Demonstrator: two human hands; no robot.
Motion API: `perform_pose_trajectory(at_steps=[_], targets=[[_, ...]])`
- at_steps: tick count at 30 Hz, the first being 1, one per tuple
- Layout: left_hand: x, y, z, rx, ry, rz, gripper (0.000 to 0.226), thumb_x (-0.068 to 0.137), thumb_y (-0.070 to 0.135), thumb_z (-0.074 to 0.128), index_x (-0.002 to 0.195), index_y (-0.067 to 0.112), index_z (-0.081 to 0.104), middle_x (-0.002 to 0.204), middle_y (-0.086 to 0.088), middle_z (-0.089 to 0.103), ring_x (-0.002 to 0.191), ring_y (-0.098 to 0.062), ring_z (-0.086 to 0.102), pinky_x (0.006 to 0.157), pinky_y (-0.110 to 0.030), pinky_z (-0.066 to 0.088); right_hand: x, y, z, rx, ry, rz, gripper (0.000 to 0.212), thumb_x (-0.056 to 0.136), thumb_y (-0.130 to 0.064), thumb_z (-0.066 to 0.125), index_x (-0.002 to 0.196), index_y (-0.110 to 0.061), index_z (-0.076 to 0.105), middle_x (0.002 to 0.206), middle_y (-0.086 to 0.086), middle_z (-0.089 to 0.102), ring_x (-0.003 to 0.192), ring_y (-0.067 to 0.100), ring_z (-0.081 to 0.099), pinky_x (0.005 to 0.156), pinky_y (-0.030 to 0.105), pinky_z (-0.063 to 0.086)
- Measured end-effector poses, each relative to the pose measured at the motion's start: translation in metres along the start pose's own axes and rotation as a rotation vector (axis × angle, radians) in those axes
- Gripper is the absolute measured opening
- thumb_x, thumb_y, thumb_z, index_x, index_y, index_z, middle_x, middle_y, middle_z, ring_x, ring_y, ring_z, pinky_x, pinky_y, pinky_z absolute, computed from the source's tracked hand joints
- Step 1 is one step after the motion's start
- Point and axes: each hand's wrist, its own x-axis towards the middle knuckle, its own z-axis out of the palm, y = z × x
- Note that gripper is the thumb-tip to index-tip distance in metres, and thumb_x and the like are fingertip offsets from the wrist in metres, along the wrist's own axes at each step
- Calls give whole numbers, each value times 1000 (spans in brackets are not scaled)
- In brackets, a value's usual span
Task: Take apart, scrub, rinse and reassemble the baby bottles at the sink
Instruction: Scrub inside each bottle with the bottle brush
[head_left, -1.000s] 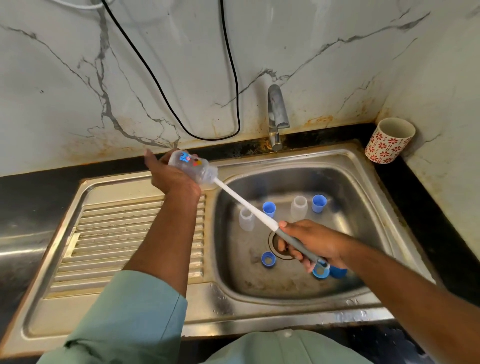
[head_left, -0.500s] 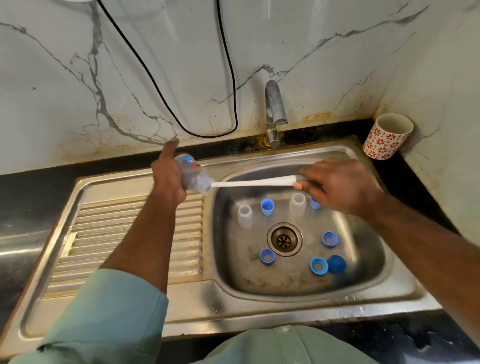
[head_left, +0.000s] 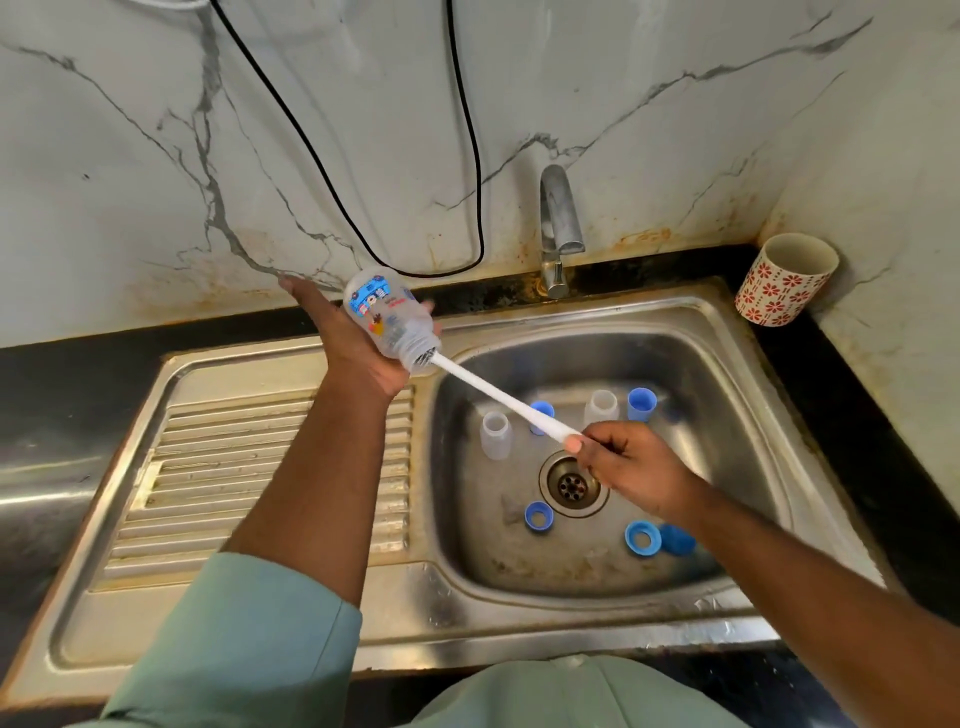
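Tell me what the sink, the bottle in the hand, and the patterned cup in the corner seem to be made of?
Sink: brushed stainless steel by the look, grey, reflective, with pressed drain ridges.
Bottle: probably clear plastic; see-through, with printed pictures and a threaded neck.
Cup: likely glazed ceramic, cream with red flowers and a thick rim, though plastic cannot be ruled out.

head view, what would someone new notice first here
The printed baby bottle, gripped by the left hand above the sink's rim, with a white brush handle running from its mouth to the right hand. Below, blue rings and clear caps scatter around the drain.
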Motion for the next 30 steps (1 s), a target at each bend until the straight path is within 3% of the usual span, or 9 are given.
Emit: perform_pose_trajectory(at_steps=[3,6,8,10,13,15,22,27,30], targets=[[-5,-10,-12,175,330,161,69,90,74,35,132,22,51,119,-9,66,93,-27,67,68,-43,58,-1,5,-6,-413,152,-32,62,80,-74,40,68,-14,50,52,-5,45,49,10,43,50,28,39],[-10,-12,-11,205,238,123,67,85,78,43,114,19,57,100,-9,67,81,-25,63,71,-42,57,-6,-2,-11,-884,223,-31,65,80,-79,15,77,-24,50,61,-7,50,57,13,53,56,34,49],[-11,-6,-6,291,170,56,67,78,72,61,116,17,57,105,-11,65,79,-23,60,61,-35,55,-5,-11,-14,-1001,218,-103,61,84,-75,15,82,-26,52,65,-10,50,58,12,52,57,32,49],[-9,-9,-4,275,103,6,59,81,56,69,122,14,56,113,-12,62,93,-26,62,59,-32,55,1,-23,-16,-776,126,-78,59,86,-72,27,81,-21,56,62,-8,51,53,8,48,51,29,45],[-17,-23,4,-2,-67,-89,42,85,53,62,94,12,62,81,-5,62,71,-19,63,63,-26,54,2,-39,-8,142,-317,302,54,96,-57,41,76,-10,57,55,1,40,43,12,31,41,25,25],[-18,-22,11,-83,-98,-79,43,83,55,59,94,13,59,76,-3,60,63,-18,62,60,-23,51,-5,-38,-3,327,-407,364,50,99,-53,39,75,-11,55,53,2,35,43,13,24,41,24,18],[-20,-31,18,9,-41,0,41,86,55,52,98,16,56,75,-3,56,67,-18,59,58,-22,48,-2,-18,-4,-145,38,-60,49,95,-39,56,65,-1,50,54,-3,41,47,7,37,47,19,33],[-24,-29,18,43,-46,13,43,87,56,49,90,14,58,75,-3,55,69,-18,55,62,-25,42,-10,-6,-23,-275,72,-158,50,83,-60,48,63,-14,53,50,-10,46,44,5,41,43,17,33],[-29,-45,16,31,-67,-23,45,88,56,49,80,13,59,69,-3,55,61,-17,52,57,-24,39,-9,-8,-21,-272,71,-137,52,86,-55,51,67,-7,57,50,-5,45,43,4,40,42,18,33]])
